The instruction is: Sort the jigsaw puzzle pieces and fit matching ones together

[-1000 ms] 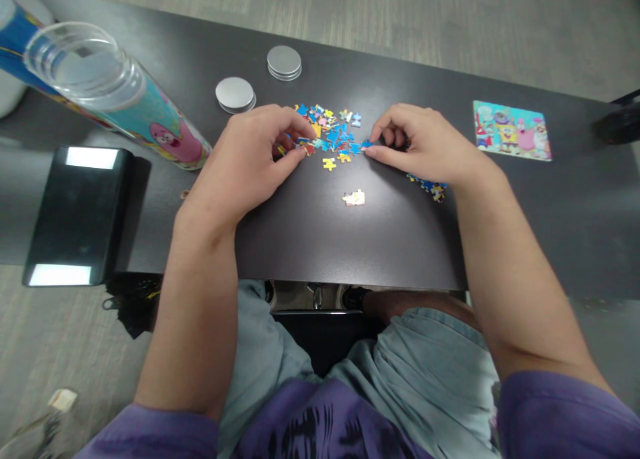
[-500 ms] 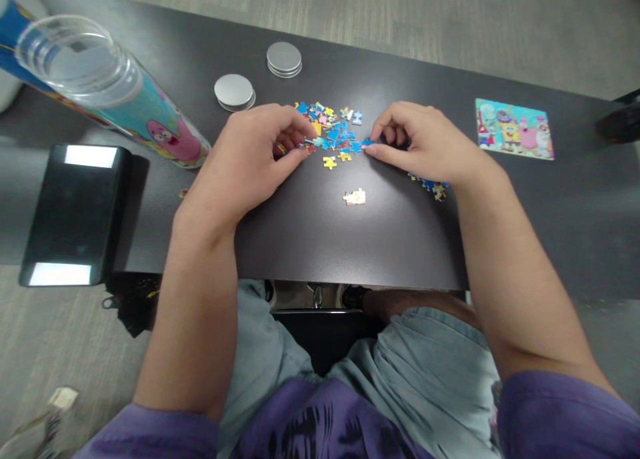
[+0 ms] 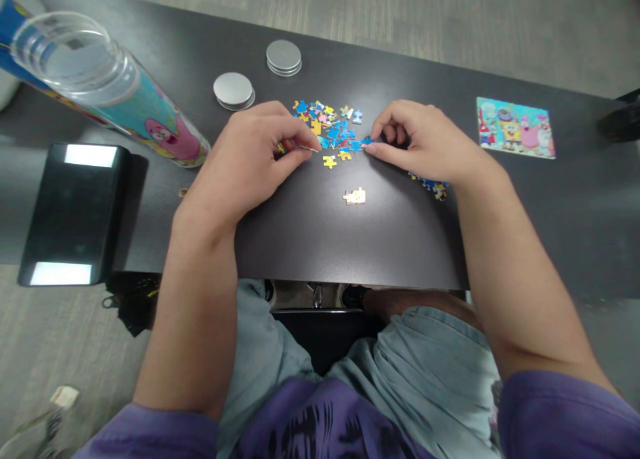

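A loose pile of small jigsaw puzzle pieces point(image 3: 334, 131), blue, yellow and pink, lies between my two hands. My left hand point(image 3: 265, 142) is at the pile's left edge, thumb and forefinger closed on a puzzle piece point(image 3: 315, 148) seen nearly edge-on. On the right side, my right hand point(image 3: 425, 139) pinches a blue puzzle piece point(image 3: 367, 141) between thumb and forefinger, close to the table. Closer to me lies a single pale piece point(image 3: 355, 196). More blue and yellow pieces point(image 3: 434, 186) sit partly hidden under my right hand and wrist.
A cartoon picture card point(image 3: 516, 128) lies at the right. Two stacks of round silver discs point(image 3: 233, 89) point(image 3: 284, 56) are behind my left hand. At the left stand a clear-topped printed tube point(image 3: 170, 136) and a black glossy device point(image 3: 75, 212) on the dark table point(image 3: 350, 246).
My left fingers have closed on a puzzle piece at the pile's left edge and tilted it up. My right hand has stayed almost still.
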Demonstrator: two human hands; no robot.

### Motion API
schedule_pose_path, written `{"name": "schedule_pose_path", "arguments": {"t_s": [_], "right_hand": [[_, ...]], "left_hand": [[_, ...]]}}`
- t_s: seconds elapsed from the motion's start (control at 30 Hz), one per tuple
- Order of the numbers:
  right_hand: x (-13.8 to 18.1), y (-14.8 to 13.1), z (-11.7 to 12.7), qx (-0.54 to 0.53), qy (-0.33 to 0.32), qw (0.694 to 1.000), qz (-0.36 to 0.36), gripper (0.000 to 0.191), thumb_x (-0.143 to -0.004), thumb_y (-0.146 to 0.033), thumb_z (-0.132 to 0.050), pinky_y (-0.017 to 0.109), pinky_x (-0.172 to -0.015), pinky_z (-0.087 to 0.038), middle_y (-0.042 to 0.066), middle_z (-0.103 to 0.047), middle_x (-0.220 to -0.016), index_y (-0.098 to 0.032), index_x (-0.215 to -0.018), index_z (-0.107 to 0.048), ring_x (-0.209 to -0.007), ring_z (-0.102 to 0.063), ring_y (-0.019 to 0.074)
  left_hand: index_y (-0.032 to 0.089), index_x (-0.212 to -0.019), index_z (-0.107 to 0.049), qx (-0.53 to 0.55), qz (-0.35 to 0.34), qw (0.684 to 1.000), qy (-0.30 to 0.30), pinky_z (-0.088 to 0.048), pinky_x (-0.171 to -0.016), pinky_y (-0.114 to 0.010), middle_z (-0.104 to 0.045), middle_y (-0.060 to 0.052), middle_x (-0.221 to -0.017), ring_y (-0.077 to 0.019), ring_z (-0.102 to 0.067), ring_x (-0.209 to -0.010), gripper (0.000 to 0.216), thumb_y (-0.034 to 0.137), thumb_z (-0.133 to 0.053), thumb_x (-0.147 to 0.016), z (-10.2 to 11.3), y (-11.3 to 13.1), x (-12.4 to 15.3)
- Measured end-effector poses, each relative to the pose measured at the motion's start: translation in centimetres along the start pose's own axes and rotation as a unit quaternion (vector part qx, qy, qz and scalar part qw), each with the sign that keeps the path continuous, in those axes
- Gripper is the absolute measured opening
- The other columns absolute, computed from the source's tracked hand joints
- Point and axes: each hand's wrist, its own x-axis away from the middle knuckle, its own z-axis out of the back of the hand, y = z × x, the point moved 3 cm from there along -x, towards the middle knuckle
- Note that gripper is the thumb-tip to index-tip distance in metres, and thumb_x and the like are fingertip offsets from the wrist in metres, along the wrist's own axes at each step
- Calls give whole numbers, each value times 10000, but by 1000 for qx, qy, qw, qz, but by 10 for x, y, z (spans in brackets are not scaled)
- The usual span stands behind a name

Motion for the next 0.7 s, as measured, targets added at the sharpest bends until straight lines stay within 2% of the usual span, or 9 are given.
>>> {"name": "schedule_pose_path", "arguments": {"t_s": [0.1,0.3,0.43,0.6,0.7], "right_hand": [[0,-1,0,-5,-2,1000,-1,384,-1155,-721,-828,602,-922,-514,83,-727,-1020,-345,-1129,-755,-897,-616,325],[-1,-4,0,-22,-3,1000,-15,387,-1130,-734,-846,607,-924,-497,92,-738,-1014,-357,-1105,-761,-897,-613,346],[-2,-3,-1,-22,-3,1000,-18,375,-1122,-717,-856,608,-928,-494,89,-729,-1016,-356,-1104,-759,-889,-606,338],[-2,-3,-1,-24,-2,1000,-13,422,-1121,-775,-847,603,-929,-510,77,-721,-998,-363,-1101,-762,-894,-622,340],[-2,-4,0,-18,5,1000,-3,480,-1115,-840,-832,589,-914,-521,68,-721,-981,-366,-1096,-756,-904,-640,344]], "left_hand": [[313,-1259,-1005,0,8,1000,4,-676,-1060,-516,-840,-81,-1255,-343,-793,-1128,193,335,-849,-1147,1,-1,0],[306,-1296,-961,57,47,997,1,-700,-990,-458,-878,-30,-1143,-305,-818,-1032,231,324,-949,-1066,-1,-1,3],[302,-1243,-950,96,65,993,4,-711,-979,-434,-897,-19,-1149,-292,-840,-1037,214,342,-972,-1034,-3,0,5],[313,-1293,-926,92,72,993,0,-711,-1027,-455,-893,-19,-1162,-309,-846,-1083,254,361,-949,-1045,-3,0,5],[303,-1297,-919,97,61,993,-13,-675,-986,-443,-886,-18,-1167,-296,-821,-1060,267,378,-944,-1042,-4,5,4]]}}
